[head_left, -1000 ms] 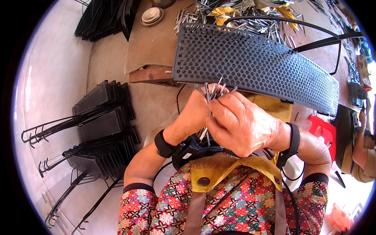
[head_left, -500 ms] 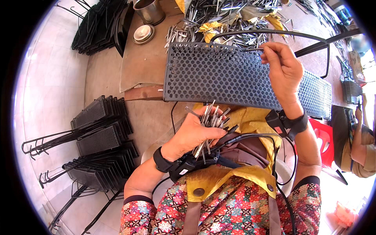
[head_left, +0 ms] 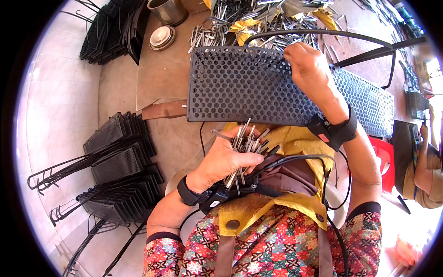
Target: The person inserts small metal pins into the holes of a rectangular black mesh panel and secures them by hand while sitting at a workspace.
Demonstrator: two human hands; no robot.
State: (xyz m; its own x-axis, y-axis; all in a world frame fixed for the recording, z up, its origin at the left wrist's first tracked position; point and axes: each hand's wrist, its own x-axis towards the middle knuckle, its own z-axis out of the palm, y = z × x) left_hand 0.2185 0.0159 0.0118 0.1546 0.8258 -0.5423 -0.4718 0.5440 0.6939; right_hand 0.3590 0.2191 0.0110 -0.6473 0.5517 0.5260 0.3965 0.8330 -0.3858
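A long black perforated metal rack (head_left: pixel 240 87) lies across the work surface in front of me, its holes packed close and a bent rod frame rising behind it. My right hand (head_left: pixel 309 67) is at its far edge, a little right of the middle. Those fingers are pinched together, and whatever is between them is hidden. Nearer to me, below the rack, my left hand (head_left: pixel 217 161) is closed round a loose bundle of thin metal strips (head_left: pixel 244 143), whose ends stick out both ways.
Behind the rack spreads a heap of metal strips (head_left: pixel 221 30) with yellow scraps among them. A metal pot (head_left: pixel 168 10) and a small round dish (head_left: pixel 161 37) stand at the far left. Black racks (head_left: pixel 113 166) are stacked on the left. A red chair (head_left: pixel 384 161) and another person (head_left: pixel 427 173) are at right.
My right hand has moved left and slightly away from me, to the rack's far edge. The thin metal strip that showed in its fingers is now out of sight. My left hand has barely moved.
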